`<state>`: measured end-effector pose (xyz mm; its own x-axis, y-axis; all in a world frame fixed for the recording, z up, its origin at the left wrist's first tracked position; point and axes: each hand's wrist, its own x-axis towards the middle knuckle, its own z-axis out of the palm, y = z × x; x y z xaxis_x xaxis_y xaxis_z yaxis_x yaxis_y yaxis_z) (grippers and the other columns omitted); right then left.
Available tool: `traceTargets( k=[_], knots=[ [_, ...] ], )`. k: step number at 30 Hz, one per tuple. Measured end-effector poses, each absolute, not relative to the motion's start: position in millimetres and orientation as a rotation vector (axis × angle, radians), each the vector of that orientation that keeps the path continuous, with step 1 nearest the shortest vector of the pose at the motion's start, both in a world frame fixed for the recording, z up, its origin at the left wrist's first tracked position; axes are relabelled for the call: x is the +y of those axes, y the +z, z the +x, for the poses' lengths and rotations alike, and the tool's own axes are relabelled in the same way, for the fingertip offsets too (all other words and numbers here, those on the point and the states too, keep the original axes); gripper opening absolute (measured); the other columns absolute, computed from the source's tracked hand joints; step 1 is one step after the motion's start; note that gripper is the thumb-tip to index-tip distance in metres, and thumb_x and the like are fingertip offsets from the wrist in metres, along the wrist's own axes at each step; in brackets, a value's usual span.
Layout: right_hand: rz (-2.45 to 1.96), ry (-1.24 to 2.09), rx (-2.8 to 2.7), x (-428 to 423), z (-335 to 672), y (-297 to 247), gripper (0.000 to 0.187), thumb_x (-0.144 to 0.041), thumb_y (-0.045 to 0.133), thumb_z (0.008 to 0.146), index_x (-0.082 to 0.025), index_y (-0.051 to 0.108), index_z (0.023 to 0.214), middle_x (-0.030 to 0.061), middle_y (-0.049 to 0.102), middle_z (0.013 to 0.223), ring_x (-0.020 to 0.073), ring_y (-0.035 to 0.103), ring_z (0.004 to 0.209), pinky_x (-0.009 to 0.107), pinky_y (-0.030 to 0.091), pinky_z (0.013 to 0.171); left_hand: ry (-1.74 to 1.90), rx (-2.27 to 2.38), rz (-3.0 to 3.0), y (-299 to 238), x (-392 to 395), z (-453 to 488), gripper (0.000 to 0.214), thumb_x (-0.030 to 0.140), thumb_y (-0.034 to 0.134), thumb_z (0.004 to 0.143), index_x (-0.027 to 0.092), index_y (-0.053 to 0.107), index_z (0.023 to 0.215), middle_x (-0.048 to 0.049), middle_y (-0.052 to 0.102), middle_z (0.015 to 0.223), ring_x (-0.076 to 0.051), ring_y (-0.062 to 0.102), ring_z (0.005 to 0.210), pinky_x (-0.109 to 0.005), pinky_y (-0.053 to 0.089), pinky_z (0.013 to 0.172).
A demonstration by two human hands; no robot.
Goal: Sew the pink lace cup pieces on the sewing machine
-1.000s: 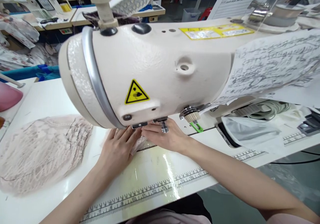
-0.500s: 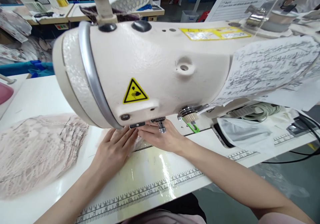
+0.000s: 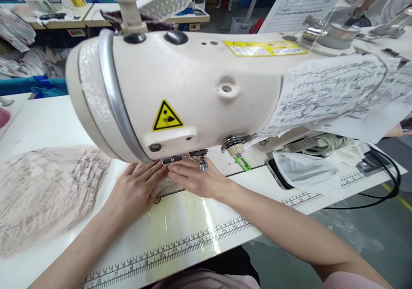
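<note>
Fabric (image 3: 165, 187) is lying at 7 o'clock, between and partly under the hands, below the sewing machine (image 3: 196, 78). Left hand (image 3: 137, 190) is now shifting slightly toward 9 o'clock, uncovering a small dark curve (image 3: 157, 200); cloth is probably being guided along. That hand is resting flat, not gripping. Right hand (image 3: 195, 179) is touching fabric, fingertips partly hidden; can't tell if it's pinching. Bin (image 3: 240, 25) is standing at 1 o'clock, contents unclear.

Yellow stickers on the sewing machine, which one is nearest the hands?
The black-bordered triangle, low on the sewing machine, above the left hand and right hand; the rectangular sticker sits higher, along the top.
</note>
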<state>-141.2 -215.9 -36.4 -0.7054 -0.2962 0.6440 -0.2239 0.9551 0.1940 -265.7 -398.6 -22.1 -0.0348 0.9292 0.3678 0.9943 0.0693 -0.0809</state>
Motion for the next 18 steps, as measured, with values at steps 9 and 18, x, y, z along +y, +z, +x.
traceTargets(
  k=[9,18],
  knots=[
    [0.369,-0.042,-2.329,-221.0,-145.3,-42.5,0.018,-0.009,0.054,0.092,-0.02,0.067,0.088,-0.0058,0.068,0.08,0.0102,0.056,0.083,0.027,0.034,0.057,-0.228,-2.011,-1.901,-22.3,-398.3,-262.3,0.033,0.023,0.044,0.097,0.007,0.063,0.12,-0.0119,0.067,0.124,-0.027,0.068,0.104,-0.048,0.044,0.096],
    [0.354,-0.022,-2.383,-218.5,-144.0,-40.6,0.019,-0.009,0.053,0.092,-0.021,0.067,0.088,-0.0027,0.069,0.084,0.0116,0.057,0.085,0.027,0.036,0.061,-0.167,-2.035,-1.858,-21.4,-397.8,-257.7,0.037,0.023,0.041,0.097,0.007,0.062,0.122,-0.013,0.067,0.124,-0.028,0.067,0.104,-0.049,0.042,0.097]
  ],
)
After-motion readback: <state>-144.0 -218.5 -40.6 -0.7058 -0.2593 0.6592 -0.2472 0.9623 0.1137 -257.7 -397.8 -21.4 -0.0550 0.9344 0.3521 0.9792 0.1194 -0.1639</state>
